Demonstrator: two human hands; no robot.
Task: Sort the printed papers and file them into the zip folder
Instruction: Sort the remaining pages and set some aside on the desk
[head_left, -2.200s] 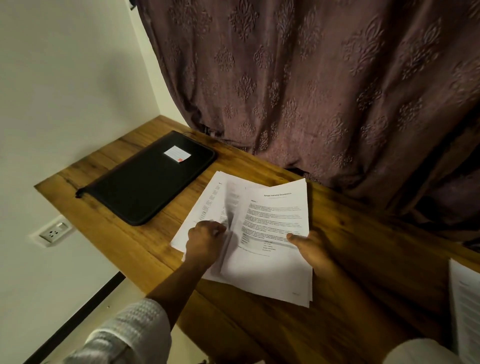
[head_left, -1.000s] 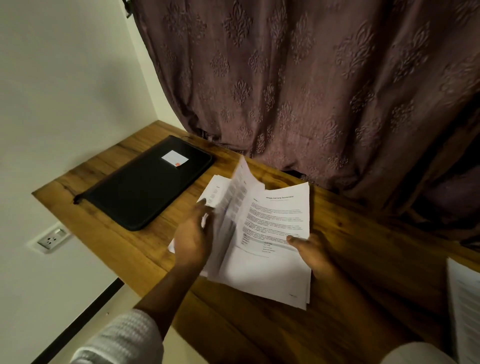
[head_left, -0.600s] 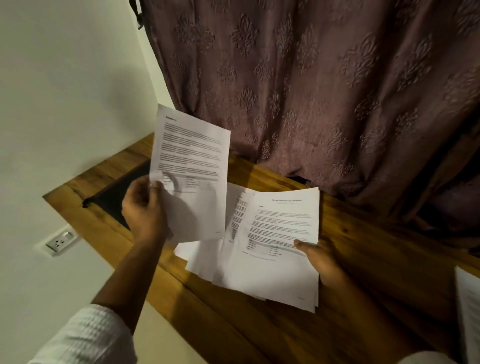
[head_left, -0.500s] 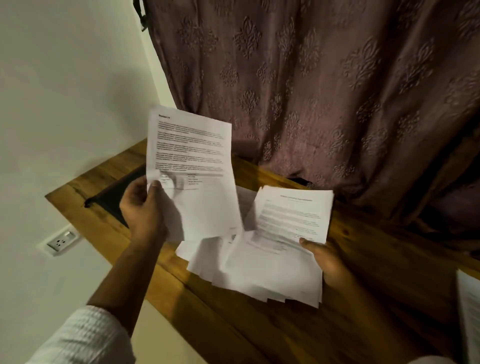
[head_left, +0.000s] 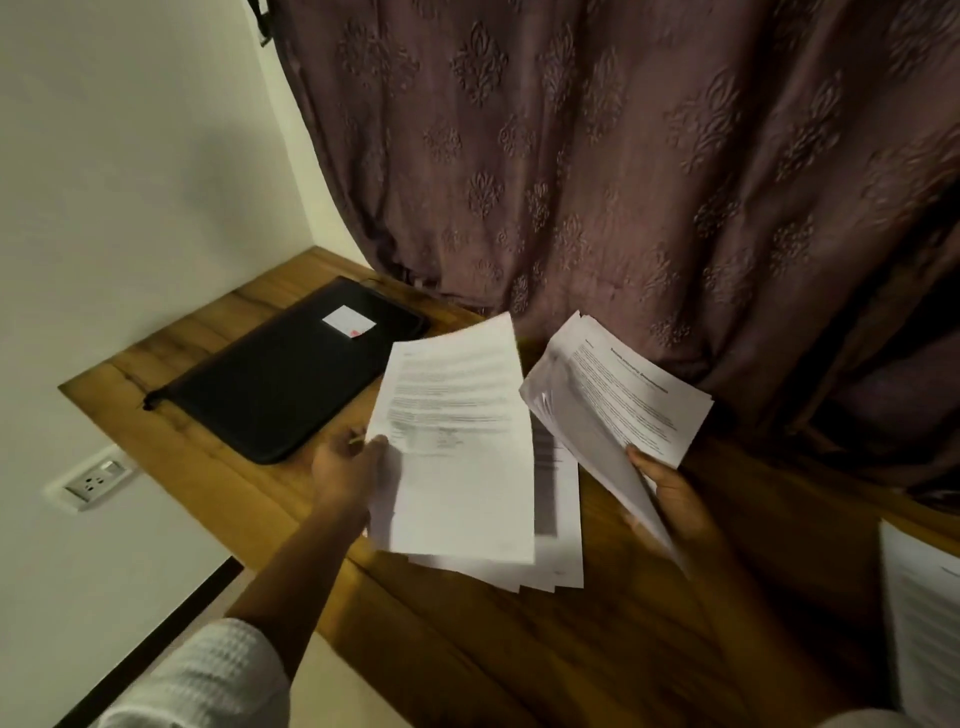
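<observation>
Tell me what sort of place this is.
Probably a home study corner: a brown wooden desk, a heavy patterned mauve fabric curtain behind it, and a white plastic wall socket beside it.

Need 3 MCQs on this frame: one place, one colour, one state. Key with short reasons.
1. Where does the zip folder lie?
A) flat on the wooden desk
B) on the floor
C) in a drawer

2. What colour is it?
A) red
B) black
C) white

3. What is the left hand doing?
A) hanging empty
B) pinching a printed sheet
C) pressing the folder

Key:
1A, it rests on the wood near the wall.
2B, its cover is dark, with only a white label.
3B, the thumb lies over the sheet's edge.
</observation>
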